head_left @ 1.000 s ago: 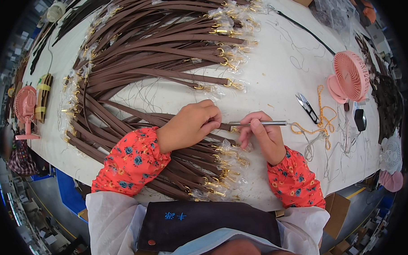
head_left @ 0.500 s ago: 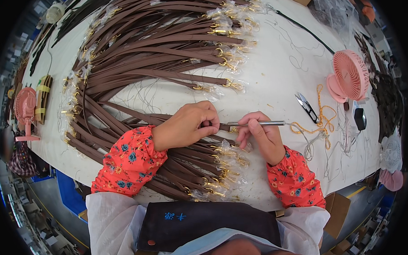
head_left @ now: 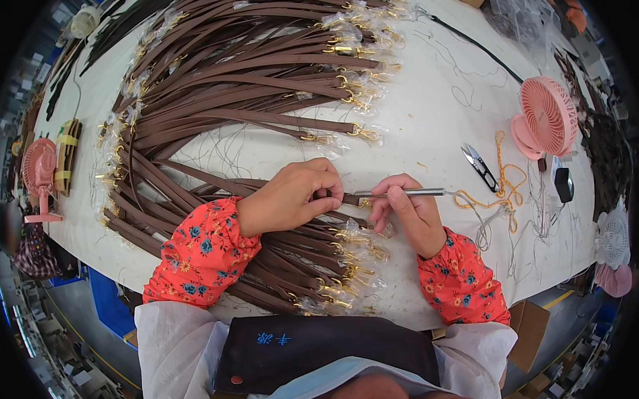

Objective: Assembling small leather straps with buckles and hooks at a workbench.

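My left hand [head_left: 295, 197] is closed, its fingers pinching a narrow brown strap near the strap's end [head_left: 352, 199]. My right hand [head_left: 408, 213] grips a slim metal pen-shaped tool [head_left: 427, 192] with a corded end. The tool's tip meets the strap end just right of my left fingers. A gold clasp hangs by that end, partly covered by my right fingers. Below and around both hands lie many brown straps [head_left: 261, 257] with gold clasps [head_left: 356, 271] in clear plastic wraps.
A larger pile of brown straps [head_left: 253, 77] spreads across the far table [head_left: 420, 140]. To the right are thread snips [head_left: 481, 168], a yellow cord [head_left: 503, 185], a pink fan [head_left: 547, 116] and a small black object [head_left: 564, 185]. Another pink fan [head_left: 40, 165] stands at the left edge.
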`<state>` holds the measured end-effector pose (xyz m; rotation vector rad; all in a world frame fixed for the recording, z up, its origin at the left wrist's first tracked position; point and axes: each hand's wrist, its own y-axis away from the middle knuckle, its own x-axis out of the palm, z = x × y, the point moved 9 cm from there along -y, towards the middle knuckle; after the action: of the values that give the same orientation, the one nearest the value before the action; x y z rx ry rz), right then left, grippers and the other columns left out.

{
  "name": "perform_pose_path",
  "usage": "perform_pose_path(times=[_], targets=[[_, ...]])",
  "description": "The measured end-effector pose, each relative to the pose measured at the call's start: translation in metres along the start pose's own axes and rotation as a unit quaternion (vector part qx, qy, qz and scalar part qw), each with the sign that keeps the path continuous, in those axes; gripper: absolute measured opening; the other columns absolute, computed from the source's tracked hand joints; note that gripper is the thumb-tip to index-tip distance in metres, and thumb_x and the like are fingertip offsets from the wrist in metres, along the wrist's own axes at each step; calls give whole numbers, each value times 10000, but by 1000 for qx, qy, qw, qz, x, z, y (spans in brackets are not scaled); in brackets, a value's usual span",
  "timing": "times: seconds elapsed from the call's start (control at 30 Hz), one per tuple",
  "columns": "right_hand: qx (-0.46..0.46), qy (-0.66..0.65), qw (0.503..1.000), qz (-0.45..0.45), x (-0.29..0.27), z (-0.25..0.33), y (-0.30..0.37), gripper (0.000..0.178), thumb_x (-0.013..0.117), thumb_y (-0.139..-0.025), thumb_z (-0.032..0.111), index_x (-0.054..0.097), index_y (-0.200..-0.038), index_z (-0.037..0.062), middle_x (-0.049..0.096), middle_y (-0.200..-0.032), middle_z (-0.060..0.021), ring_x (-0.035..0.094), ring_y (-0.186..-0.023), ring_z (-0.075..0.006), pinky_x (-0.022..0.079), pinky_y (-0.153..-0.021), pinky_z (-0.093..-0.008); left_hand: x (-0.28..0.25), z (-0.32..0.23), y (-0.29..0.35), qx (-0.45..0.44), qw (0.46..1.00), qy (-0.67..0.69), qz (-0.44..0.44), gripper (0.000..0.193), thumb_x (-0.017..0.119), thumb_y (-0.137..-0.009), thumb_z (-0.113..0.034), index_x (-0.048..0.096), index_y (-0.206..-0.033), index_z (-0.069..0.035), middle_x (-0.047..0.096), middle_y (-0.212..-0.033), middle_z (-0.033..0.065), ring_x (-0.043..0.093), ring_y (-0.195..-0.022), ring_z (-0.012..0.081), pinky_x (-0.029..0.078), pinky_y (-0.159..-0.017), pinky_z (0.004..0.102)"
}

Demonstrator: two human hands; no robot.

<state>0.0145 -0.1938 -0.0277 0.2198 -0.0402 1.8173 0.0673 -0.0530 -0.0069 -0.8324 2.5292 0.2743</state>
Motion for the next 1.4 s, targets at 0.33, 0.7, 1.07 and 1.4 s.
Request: perform_pose_path(times=[0.33, 0.7, 1.07, 1.4], targets=[[-12, -26, 999, -16, -2, 1, 1, 309, 426, -1057, 262, 527, -1122, -23, 626, -842, -107, 615, -701, -146, 515, -639, -266, -8, 1, 2, -25, 998, -4, -55, 167, 706, -819, -82, 604, -938, -26, 560, -950, 107, 573, -734, 246, 484, -687, 348], [-66, 15, 997, -39, -7, 11, 3, 239, 493, -1033, 201, 517, -1124, -18, 647, -915, -109, 638, -766, -148, 510, -722, -269, -3, 2, 1, 42, 991, -123, -37, 207, 753, -776, -114, 623, -924, -51, 592, -857, 93, 585, -862, 305, 474, -785, 381], [-91, 87, 992, -21, 1, 15, 5, 194, 499, -1020, 162, 513, -1105, -12, 654, -954, -114, 655, -850, -152, 518, -775, -283, 1, -11, 6, 99, 988, -111, -38, 149, 692, -783, -68, 607, -902, -36, 587, -850, 103, 591, -824, 313, 489, -727, 399], [-109, 129, 985, -20, 0, 16, 2, 348, 458, -1040, 263, 483, -1277, 9, 644, -1045, -117, 657, -888, -168, 507, -813, -299, -7, 2, -1, -7, 999, -32, -15, 250, 740, -770, -25, 554, -937, -32, 523, -896, 100, 578, -715, 257, 485, -645, 350]])
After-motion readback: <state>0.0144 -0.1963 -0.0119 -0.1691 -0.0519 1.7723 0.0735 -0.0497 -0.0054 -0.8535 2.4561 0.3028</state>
